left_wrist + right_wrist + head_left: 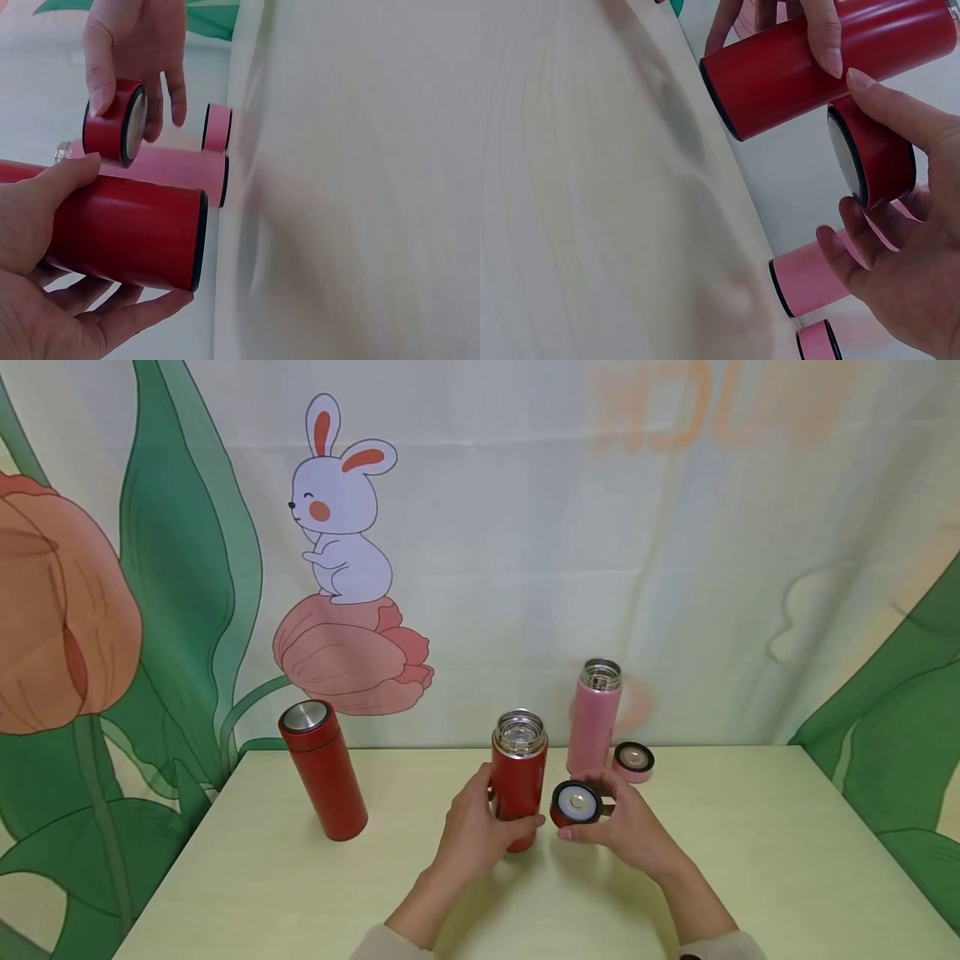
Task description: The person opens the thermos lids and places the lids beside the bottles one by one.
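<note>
My left hand grips an uncapped red thermos bottle around its lower body, its steel mouth facing up. I cannot tell whether its base touches the table. Just right of that bottle, my right hand holds the red lid between thumb and fingers, with the pale inner side turned up. In the left wrist view the lid is beside the bottle. The right wrist view shows the right thumb along the lid's side, its tip close to the bottle.
Behind the hands stands an open pink thermos bottle, with its pink lid lying inner side up beside it. A capped red thermos stands at the left. The table ends at a printed cloth backdrop.
</note>
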A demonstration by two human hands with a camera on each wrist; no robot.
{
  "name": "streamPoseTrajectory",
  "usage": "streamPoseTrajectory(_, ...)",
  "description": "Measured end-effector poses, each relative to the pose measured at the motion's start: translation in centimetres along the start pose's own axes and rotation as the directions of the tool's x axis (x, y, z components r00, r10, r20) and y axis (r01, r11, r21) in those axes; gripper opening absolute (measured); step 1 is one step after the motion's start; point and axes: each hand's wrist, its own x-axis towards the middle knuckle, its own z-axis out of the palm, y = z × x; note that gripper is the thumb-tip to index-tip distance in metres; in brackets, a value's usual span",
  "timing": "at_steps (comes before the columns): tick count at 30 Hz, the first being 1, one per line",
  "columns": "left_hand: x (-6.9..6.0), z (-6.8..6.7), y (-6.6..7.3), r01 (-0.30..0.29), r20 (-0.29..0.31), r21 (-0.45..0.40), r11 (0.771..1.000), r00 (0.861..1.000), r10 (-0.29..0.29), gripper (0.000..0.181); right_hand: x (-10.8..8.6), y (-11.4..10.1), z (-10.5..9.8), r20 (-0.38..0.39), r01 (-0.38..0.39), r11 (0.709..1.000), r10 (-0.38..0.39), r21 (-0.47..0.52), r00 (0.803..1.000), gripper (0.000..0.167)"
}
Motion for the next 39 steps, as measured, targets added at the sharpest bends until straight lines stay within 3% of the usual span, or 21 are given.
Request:
streamPoseTrajectory(7,1.6,-0.4,-0.6,-0.006,-0.024,-0.029,1.0,1.0,0.005,0.066,1.4,0.8,1.1,-0.039,0.011,0.999,-0.013,-0.038,0.999,0.075)
streamPoseTrajectory(22,4.6,-0.9,-1.8,0.004,-0.1,-0.002,1.0,0.995,-0.004,0.067,4.4,1.6,3.1,-0.168,0.0,0.997,-0.014,-0.08,0.986,0.074)
streamPoseTrajectory(34,7.0,-1.1,-2.4,0.024,-0.119,-0.002,1.0,0.993,-0.024,0.069,6.9,2.0,5.1,-0.23,-0.008,0.967,-0.052,-0.253,0.972,0.071)
streamPoseTrajectory(39,7.6,-1.2,-2.9,0.033,-0.131,-0.003,0.999,0.991,-0.034,0.068,7.9,2.2,5.9,-0.222,0.003,0.95,-0.076,-0.313,0.972,0.068)
